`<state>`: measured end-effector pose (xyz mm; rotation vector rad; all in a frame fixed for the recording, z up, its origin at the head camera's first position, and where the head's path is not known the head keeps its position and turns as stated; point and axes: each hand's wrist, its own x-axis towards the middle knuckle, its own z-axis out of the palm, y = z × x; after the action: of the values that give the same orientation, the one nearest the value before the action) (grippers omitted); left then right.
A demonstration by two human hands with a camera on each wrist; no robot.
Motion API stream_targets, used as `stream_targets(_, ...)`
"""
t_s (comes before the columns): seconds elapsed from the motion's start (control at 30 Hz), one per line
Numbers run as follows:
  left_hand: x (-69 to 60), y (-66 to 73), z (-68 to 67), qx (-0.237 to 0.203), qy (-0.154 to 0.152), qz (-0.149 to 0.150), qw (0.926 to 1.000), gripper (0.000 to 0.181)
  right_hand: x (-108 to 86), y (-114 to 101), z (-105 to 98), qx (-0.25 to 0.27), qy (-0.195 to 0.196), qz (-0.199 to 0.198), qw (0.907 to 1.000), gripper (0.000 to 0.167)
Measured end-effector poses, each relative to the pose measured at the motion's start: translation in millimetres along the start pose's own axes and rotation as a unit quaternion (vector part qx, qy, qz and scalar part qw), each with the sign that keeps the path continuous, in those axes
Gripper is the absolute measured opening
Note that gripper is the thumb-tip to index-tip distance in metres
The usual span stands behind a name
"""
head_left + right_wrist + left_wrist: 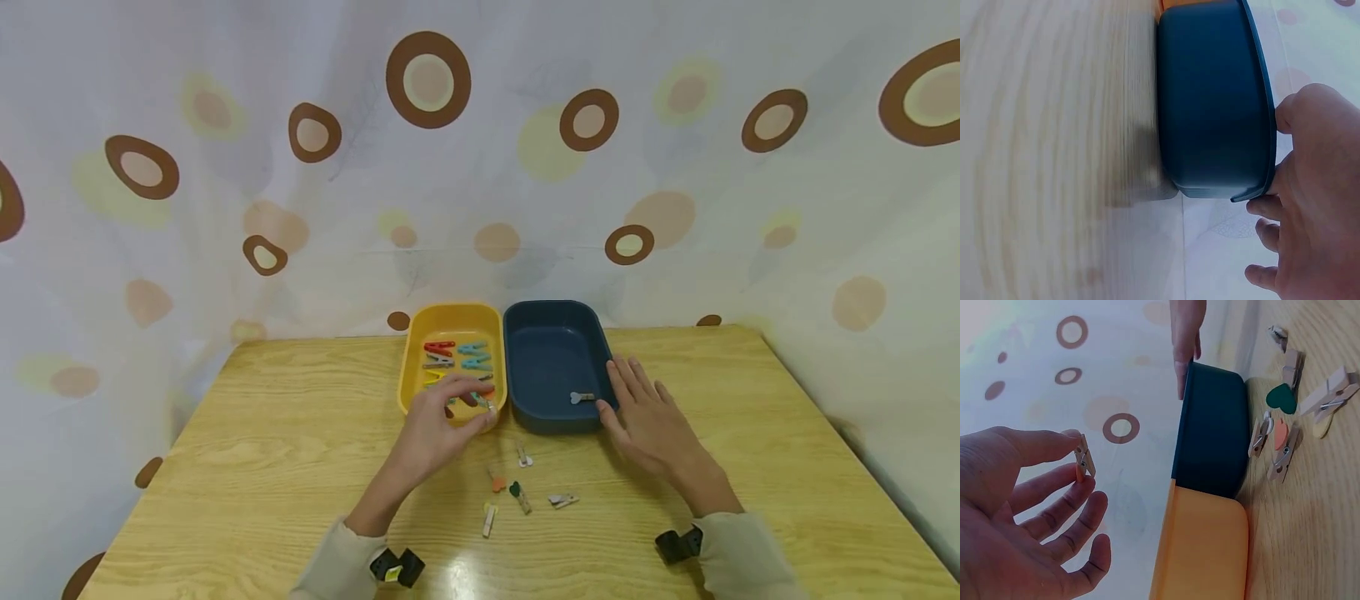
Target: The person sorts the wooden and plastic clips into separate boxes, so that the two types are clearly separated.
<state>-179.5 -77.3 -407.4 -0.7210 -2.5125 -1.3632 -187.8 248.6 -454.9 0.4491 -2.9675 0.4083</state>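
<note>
clothespins [524,502] lie on the table [300,450] before two side-by-side bins [555,358].

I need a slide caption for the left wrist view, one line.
A clip pinched in the left hand's grip; blue tub, yellow tub and more clips on the table.

Texts, labels, brands, numbers, signs: none legible. No readable mark on yellow tray [453,321] beneath and beyond left hand [433,425], on blue tray [551,354] at fingers of right hand [651,427], on clothespin [1087,459] pinched in left hand, or on loose clothespins [524,502] between both hands, toward the wrists. Yellow patch [393,573] on black device [410,567] at left wrist: perhaps a label, too small to tell.
</note>
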Motion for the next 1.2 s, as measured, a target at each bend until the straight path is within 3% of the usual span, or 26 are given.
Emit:
stream_targets(0.13, 7.4, -3.4, 2.2, -0.005, 0.006, -0.007, 1.0, 0.029, 0.6, -3.3, 0.5, 0.005, 0.003, 0.005, 1.0, 0.069)
stream_targets(0.43, 28.7, -8.6, 14.8, -0.041, 0.003, 0.012, 0.9991, 0.028, 0.4, -5.3, 2.3, 0.006, 0.006, 0.013, 0.9999, 0.069)
stream_targets(0.73, 54.4, -9.5, 33.9, -0.053, -0.014, 0.017, 0.9984, 0.031, -3.3, -5.1, 0.4, 0.009, 0.008, 0.016, 0.9998, 0.069)
stream_targets(1.0, 77.8, -11.1, 52.7, -0.048, -0.03, 0.048, 0.9973, 0.029, -4.0, -4.2, 1.5, 0.012, 0.008, 0.018, 0.9997, 0.07)
stream_targets(1.2, 93.5, -10.0, 71.0, -0.049, -0.051, 0.033, 0.9969, 0.029, -3.0, -4.6, 0.8, 0.011, 0.008, 0.018, 0.9998, 0.069)
